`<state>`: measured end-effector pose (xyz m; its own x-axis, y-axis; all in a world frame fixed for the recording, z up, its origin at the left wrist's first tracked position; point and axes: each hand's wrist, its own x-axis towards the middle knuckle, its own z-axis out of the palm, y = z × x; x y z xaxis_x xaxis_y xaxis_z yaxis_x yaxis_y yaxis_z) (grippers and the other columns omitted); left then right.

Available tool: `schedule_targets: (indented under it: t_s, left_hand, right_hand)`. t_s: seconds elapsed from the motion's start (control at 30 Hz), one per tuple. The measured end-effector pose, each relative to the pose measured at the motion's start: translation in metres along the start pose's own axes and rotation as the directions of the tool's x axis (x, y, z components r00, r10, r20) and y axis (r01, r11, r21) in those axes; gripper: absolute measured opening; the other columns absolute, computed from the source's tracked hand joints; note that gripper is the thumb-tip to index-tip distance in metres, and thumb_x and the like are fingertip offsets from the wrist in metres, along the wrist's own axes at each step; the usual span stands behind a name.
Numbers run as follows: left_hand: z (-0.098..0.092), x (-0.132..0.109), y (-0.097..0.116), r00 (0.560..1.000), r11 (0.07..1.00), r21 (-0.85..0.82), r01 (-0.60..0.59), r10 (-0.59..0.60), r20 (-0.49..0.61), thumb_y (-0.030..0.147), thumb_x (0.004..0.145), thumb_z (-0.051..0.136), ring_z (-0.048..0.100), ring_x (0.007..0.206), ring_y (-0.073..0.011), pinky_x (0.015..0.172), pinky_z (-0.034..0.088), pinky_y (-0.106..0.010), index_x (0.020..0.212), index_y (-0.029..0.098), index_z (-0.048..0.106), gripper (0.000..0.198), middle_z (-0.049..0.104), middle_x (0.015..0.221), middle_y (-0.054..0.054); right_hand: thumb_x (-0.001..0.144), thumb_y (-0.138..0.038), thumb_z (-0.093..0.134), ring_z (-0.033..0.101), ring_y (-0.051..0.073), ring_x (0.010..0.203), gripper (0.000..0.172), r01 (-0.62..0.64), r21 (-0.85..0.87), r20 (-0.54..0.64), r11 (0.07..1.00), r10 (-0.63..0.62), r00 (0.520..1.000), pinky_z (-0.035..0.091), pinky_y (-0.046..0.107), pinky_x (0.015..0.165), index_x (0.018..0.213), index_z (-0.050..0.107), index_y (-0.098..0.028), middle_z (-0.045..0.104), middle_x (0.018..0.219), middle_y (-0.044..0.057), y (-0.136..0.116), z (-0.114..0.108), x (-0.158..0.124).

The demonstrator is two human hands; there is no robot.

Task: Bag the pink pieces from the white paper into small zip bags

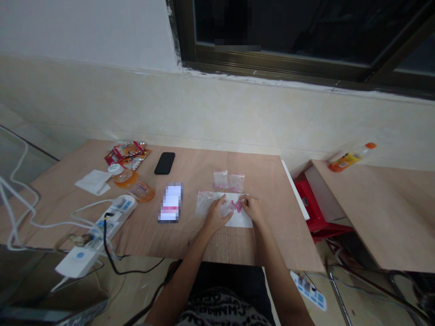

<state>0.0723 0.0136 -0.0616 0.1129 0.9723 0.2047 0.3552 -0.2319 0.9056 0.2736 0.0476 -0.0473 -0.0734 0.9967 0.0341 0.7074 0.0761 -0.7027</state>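
Observation:
A small heap of pink beads (236, 206) lies on a sheet of white paper (243, 221) near the table's front edge. My left hand (216, 215) is on the left of the heap, thumb and forefinger around what looks like a small clear zip bag (224, 208). On the other side, my right hand (252, 208) pinches at the beads' edge; whatever is between its fingertips is too small to make out. Just beyond the paper are two little zip bags (220, 179) with pink beads in them. More clear bags (203, 202) lie left of my left hand.
Left of the paper lie a phone with a lit screen (171, 203) and a black phone (165, 163). Further left are an orange drink bottle (134, 183), snack packets (127, 154), a tissue (94, 182) and a power strip (115, 219) with cables. Another bottle (350, 158) lies on the right-hand table.

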Motion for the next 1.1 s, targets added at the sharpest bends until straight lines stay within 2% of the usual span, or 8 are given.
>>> schedule_targets:
  t_s: [0.2, 0.37, 0.6, 0.9, 1.1]
  left_hand:
    - [0.000, 0.000, 0.002, 1.000, 0.999, -0.025, 0.028, -0.029, -0.003, 0.029, 0.071, 0.073, 0.057, 0.107, -0.0266, 0.101, 0.043, -0.047, 0.138, 0.028, 0.047, 0.072, 0.063, 0.113, -0.008]
    - [0.000, 0.000, 0.002, 1.000, 1.000, -0.001, 0.004, -0.004, -0.005, 0.029, 0.072, 0.073, 0.058, 0.106, -0.0262, 0.101, 0.043, -0.046, 0.140, 0.027, 0.046, 0.073, 0.064, 0.113, -0.008]
    - [0.001, 0.000, -0.001, 1.000, 1.000, -0.017, -0.010, 0.010, -0.011, 0.027, 0.072, 0.072, 0.057, 0.108, -0.0253, 0.101, 0.044, -0.046, 0.140, 0.030, 0.045, 0.073, 0.063, 0.115, -0.006]
    - [0.003, 0.000, -0.007, 0.999, 0.999, 0.031, -0.038, 0.038, 0.001, 0.028, 0.074, 0.071, 0.058, 0.106, -0.0254, 0.099, 0.045, -0.045, 0.142, 0.028, 0.042, 0.075, 0.062, 0.115, -0.007]
    - [0.002, 0.000, -0.005, 1.000, 1.000, 0.009, -0.026, 0.026, -0.009, 0.028, 0.073, 0.073, 0.058, 0.106, -0.0249, 0.098, 0.045, -0.043, 0.141, 0.028, 0.044, 0.074, 0.063, 0.114, -0.007]
  right_hand:
    - [0.079, -0.031, 0.058, 0.050, 0.013, 0.050, 0.016, -0.003, 0.076, -0.023, 0.997, 0.004, 1.000, 0.035, 0.024, 0.054, 0.082, 0.068, -0.019, 0.056, 0.055, -0.003, -0.004, -0.002, -0.003]
    - [0.080, -0.039, 0.059, 0.047, 0.013, 0.050, 0.022, -0.002, 0.241, -0.040, 0.970, 0.012, 0.999, 0.034, 0.024, 0.052, 0.082, 0.067, -0.019, 0.054, 0.054, -0.003, -0.008, 0.002, -0.006]
    - [0.080, -0.050, 0.063, 0.045, 0.012, 0.050, 0.032, -0.013, 0.482, 0.072, 0.876, -0.025, 0.997, 0.033, 0.024, 0.051, 0.083, 0.066, -0.018, 0.051, 0.054, -0.004, -0.022, 0.010, -0.009]
    - [0.081, -0.049, 0.063, 0.046, 0.012, 0.055, 0.032, 0.006, 0.502, 0.150, 0.865, -0.093, 0.984, 0.035, 0.024, 0.054, 0.089, 0.068, -0.018, 0.054, 0.062, -0.003, -0.025, 0.012, -0.007]
    - [0.082, -0.050, 0.061, 0.048, 0.013, 0.054, 0.035, 0.009, 0.501, 0.124, 0.865, -0.082, 0.989, 0.037, 0.024, 0.054, 0.089, 0.067, -0.017, 0.055, 0.060, -0.002, -0.019, 0.010, -0.007]
